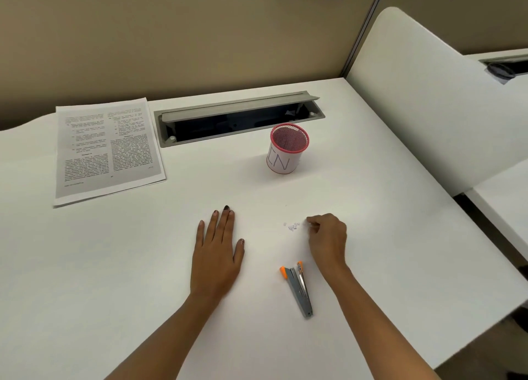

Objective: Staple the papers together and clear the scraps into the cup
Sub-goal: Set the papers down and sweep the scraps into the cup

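The tiny white paper scraps (293, 226) lie on my side of the red mesh cup (288, 148), touching the curled fingers of my right hand (328, 237); whether it pinches one, I cannot tell.

Pink mesh cup (288, 148), grey-orange stapler (299, 289), white desk (371, 222)

Bright, even light falls from overhead and leaves the white tabletop (128, 251) nearly washed out, though without hard glare. Shadows are faint and soft-edged: a pale smudge at the base of the cup (287, 157) and thin dark rims under the forearms nearer than it. The scraps (293, 227) in front of the cup barely stand out, and the right hand (328, 237) pinching at them is slightly motion-smeared. Print on the papers (105, 148) left of the cup is too soft to read. Wide-angle bowing curves the tabletop's edges far from the cup.
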`<state>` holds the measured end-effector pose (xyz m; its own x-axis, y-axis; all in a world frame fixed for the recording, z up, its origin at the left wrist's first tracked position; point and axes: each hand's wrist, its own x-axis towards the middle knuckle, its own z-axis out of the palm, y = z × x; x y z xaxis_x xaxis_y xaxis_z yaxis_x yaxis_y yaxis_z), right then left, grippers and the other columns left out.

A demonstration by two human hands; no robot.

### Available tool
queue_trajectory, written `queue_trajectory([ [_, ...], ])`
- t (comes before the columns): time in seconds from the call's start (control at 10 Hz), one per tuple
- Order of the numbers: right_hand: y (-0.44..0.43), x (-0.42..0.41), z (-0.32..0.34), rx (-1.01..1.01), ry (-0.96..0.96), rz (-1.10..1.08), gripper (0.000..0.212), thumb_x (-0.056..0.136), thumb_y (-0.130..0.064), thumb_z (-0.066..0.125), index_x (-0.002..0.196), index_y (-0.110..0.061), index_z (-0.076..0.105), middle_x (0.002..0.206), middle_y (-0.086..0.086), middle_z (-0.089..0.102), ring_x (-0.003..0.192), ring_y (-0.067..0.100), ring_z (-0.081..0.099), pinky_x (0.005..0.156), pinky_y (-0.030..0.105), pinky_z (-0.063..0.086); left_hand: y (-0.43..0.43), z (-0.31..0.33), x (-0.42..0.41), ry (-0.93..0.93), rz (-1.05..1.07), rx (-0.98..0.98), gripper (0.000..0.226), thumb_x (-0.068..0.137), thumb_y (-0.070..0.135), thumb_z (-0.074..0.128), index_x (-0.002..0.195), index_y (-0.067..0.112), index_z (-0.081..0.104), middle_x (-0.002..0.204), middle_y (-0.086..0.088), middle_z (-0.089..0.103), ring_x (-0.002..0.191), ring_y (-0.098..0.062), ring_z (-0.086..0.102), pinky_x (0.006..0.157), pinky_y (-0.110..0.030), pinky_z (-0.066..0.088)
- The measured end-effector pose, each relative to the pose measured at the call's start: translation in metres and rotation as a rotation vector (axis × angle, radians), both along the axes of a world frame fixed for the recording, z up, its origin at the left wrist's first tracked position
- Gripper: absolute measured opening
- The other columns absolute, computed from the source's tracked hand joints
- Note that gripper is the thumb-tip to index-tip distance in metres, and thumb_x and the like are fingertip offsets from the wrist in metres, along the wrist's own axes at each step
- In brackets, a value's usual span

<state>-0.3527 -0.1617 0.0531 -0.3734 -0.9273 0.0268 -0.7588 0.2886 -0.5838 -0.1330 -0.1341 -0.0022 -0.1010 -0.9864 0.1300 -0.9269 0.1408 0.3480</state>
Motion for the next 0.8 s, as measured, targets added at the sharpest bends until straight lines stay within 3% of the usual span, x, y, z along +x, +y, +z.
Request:
queue_trajectory([
  [0.1, -0.003, 0.020, 0.002, 0.008, -0.054, 0.083, 0.036, 0.072, 0.018, 0.045, 0.079, -0.004, 0.073, 0.083, 0.010, 0.069, 0.079, 0.024, 0.063, 0.062, 0.023, 0.041, 0.000, 0.000, 0.000, 0.001, 0.002, 0.000, 0.061, 0.096, 0.039, 0.025, 0.152, 0.015, 0.022, 0.160, 0.002, 0.021, 0.148, -0.015, 0.015, 0.120, -0.041, 0.009],
  [0.2, -0.009, 0.031, 0.000, 0.071, -0.026, 0.166, 0.042, 0.069, 0.019, 0.040, 0.085, -0.005, 0.071, 0.084, 0.012, 0.064, 0.078, 0.023, 0.057, 0.060, 0.022, 0.035, 0.000, 0.000, 0.000, -0.009, 0.000, -0.002, 0.061, 0.096, 0.039, 0.025, 0.152, 0.015, 0.022, 0.160, 0.002, 0.021, 0.148, -0.015, 0.015, 0.121, -0.041, 0.010],
  [0.3, -0.018, 0.034, 0.003, 0.043, -0.033, 0.232, 0.049, 0.070, 0.020, 0.038, 0.101, 0.000, 0.071, 0.098, 0.015, 0.068, 0.093, 0.028, 0.062, 0.072, 0.024, 0.041, 0.000, 0.000, 0.000, -0.013, 0.000, 0.002, 0.061, 0.096, 0.039, 0.025, 0.152, 0.015, 0.022, 0.160, 0.002, 0.020, 0.148, -0.015, 0.015, 0.121, -0.041, 0.010],
  [0.4, -0.027, 0.028, 0.008, 0.009, 0.033, 0.301, 0.062, 0.062, 0.023, 0.035, 0.112, -0.002, 0.063, 0.112, 0.013, 0.061, 0.107, 0.027, 0.053, 0.087, 0.032, 0.044, 0.000, 0.000, 0.000, -0.010, 0.000, 0.002, 0.061, 0.096, 0.040, 0.024, 0.152, 0.015, 0.022, 0.160, 0.002, 0.019, 0.148, -0.015, 0.014, 0.121, -0.041, 0.009],
  [0.5, -0.032, 0.023, 0.010, 0.030, 0.119, 0.451, 0.061, 0.064, 0.013, 0.032, 0.116, 0.000, 0.059, 0.118, 0.013, 0.058, 0.111, 0.028, 0.051, 0.091, 0.033, 0.043, 0.000, -0.001, 0.000, -0.014, 0.000, 0.006, 0.061, 0.096, 0.040, 0.024, 0.152, 0.016, 0.021, 0.160, 0.003, 0.019, 0.148, -0.015, 0.014, 0.121, -0.041, 0.010],
  [0.7, -0.024, 0.012, 0.002, -0.004, 0.205, 0.617, 0.046, 0.071, 0.009, 0.037, 0.107, 0.000, 0.065, 0.104, 0.011, 0.065, 0.097, 0.029, 0.061, 0.077, 0.042, 0.054, -0.001, 0.000, 0.000, -0.010, -0.002, 0.004, 0.061, 0.096, 0.039, 0.025, 0.152, 0.015, 0.022, 0.160, 0.002, 0.020, 0.148, -0.015, 0.015, 0.121, -0.041, 0.010],
  [0.8, -0.011, 0.011, -0.002, -0.003, 0.261, 0.672, 0.043, 0.077, 0.004, 0.040, 0.112, -0.002, 0.063, 0.102, 0.009, 0.064, 0.092, 0.027, 0.060, 0.068, 0.042, 0.055, -0.001, 0.000, 0.000, -0.003, -0.002, 0.003, 0.061, 0.096, 0.039, 0.025, 0.152, 0.015, 0.023, 0.159, 0.002, 0.021, 0.148, -0.016, 0.015, 0.121, -0.041, 0.010],
])
